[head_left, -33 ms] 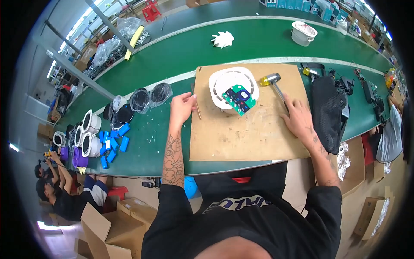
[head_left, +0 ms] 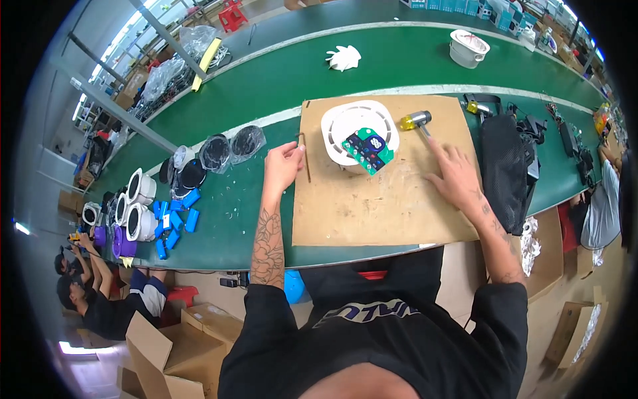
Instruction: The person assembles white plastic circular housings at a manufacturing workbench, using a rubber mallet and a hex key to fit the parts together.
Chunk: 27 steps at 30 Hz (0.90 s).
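Observation:
My left hand is at the left edge of the cardboard sheet, fingers curled and pinched at the upper part of a thin dark rod with a bent top. My right hand rests on the right side of the sheet with fingers spread, its fingertips over the lower handle of a mallet with a yellow and a dark face. Between my hands stands a white rounded plastic housing with a slotted rim. A green circuit board with dark blue patches lies tilted across its front.
Left on the green table lie blue cylinders, film-wrapped black discs and white speaker-like units. A black mesh bag and a second mallet are at right. A white glove and white pot-shaped housing lie beyond.
My right hand has shifted slightly up and left, over more of the mallet's handle. My left hand and the rod's top have moved a little to the right.

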### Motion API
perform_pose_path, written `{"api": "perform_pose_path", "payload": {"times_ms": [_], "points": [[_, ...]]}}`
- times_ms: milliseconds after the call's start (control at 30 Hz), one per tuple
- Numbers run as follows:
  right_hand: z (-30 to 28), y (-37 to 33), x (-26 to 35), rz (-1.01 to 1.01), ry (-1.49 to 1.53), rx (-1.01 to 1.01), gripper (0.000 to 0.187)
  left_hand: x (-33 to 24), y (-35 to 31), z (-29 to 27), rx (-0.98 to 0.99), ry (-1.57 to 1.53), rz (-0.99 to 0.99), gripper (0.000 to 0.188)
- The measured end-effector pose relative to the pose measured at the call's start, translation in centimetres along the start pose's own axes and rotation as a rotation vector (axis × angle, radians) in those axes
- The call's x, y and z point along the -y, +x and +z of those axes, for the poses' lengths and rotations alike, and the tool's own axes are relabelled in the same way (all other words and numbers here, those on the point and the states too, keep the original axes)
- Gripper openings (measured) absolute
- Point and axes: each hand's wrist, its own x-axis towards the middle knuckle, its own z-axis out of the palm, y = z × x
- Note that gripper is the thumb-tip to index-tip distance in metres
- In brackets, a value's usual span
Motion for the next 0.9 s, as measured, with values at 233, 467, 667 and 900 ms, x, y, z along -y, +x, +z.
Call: {"api": "perform_pose_path", "payload": {"times_ms": [233, 467, 667, 900], "points": [[-1.4, 7.9, 4.0, -0.618, 0.190, -0.038, 0.088, -1.3, -4.9, 3.2, 0.342, 0.016, 0.025, 0.035], [-0.3, 11.0, 6.0, -0.806, 0.260, -0.008, 0.077, -2.2, -6.4, 7.0, 0.782, -0.370, -0.062, 0.031], [0.8, 9.8, 6.3, -0.728, 0.394, -0.124, 0.077, -1.6, -5.7, 9.0, 0.695, -0.442, -0.023, 0.032], [-1.9, 8.1, 6.1, -0.716, 0.212, 0.008, 0.082, -0.6, -8.0, 7.4, 0.642, -0.493, -0.071, 0.036]]}}
